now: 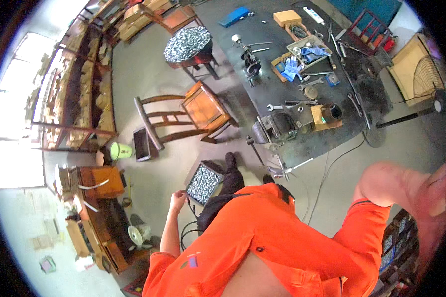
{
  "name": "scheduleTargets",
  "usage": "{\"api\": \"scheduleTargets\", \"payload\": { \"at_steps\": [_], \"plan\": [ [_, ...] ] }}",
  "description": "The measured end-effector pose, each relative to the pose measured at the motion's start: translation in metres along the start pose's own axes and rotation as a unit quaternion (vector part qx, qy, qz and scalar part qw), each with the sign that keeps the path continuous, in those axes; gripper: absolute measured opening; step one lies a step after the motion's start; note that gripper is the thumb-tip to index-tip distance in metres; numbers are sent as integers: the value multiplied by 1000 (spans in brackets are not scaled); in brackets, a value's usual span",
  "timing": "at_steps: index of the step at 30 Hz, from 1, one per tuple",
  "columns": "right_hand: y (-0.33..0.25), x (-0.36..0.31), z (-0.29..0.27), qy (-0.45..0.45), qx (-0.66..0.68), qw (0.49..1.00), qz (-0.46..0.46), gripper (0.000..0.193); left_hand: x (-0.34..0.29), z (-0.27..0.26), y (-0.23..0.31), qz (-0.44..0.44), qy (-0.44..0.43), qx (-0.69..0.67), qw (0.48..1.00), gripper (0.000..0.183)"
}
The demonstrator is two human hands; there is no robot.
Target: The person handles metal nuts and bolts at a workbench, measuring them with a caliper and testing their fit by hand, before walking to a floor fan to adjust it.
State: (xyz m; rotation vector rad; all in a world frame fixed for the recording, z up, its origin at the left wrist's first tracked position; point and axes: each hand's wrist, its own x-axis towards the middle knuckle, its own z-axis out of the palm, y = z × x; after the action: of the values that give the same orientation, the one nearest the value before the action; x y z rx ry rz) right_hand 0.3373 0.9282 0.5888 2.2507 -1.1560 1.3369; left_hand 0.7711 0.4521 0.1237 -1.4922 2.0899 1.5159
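Observation:
My left hand (pixel 178 201) is low at my left side, its fingers closed at the near left corner of a dark box (pixel 214 166). Small shiny metal parts (pixel 203 184) fill that box, which stands by my feet. A thin black cord (pixel 191 207) runs down right beside the fingers; whether they grip the cord or the box edge I cannot make out. On the right, my bent right arm (pixel 381 183) in an orange sleeve rises close to the camera, and its hand is out of the picture.
A wooden chair (pixel 205 110) stands ahead, with a round container of metal parts (pixel 188 44) beyond. The dark workbench (pixel 327 143) carries a vise (pixel 277 127), wrenches (pixel 277 107) and blue gloves (pixel 291 68). Shelves (pixel 74 131) line the left; a fan (pixel 437 105) is at right.

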Motion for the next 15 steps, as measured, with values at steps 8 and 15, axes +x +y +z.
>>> {"api": "scheduleTargets", "payload": {
  "at_steps": [8,15],
  "plan": [
    [51,63,62,0,-72,994,78,79,167,-69,58,46,-108,102,988,28],
    [82,102,86,2,-145,979,144,79,275,-83,139,95,-133,1,987,19]
  ]
}}
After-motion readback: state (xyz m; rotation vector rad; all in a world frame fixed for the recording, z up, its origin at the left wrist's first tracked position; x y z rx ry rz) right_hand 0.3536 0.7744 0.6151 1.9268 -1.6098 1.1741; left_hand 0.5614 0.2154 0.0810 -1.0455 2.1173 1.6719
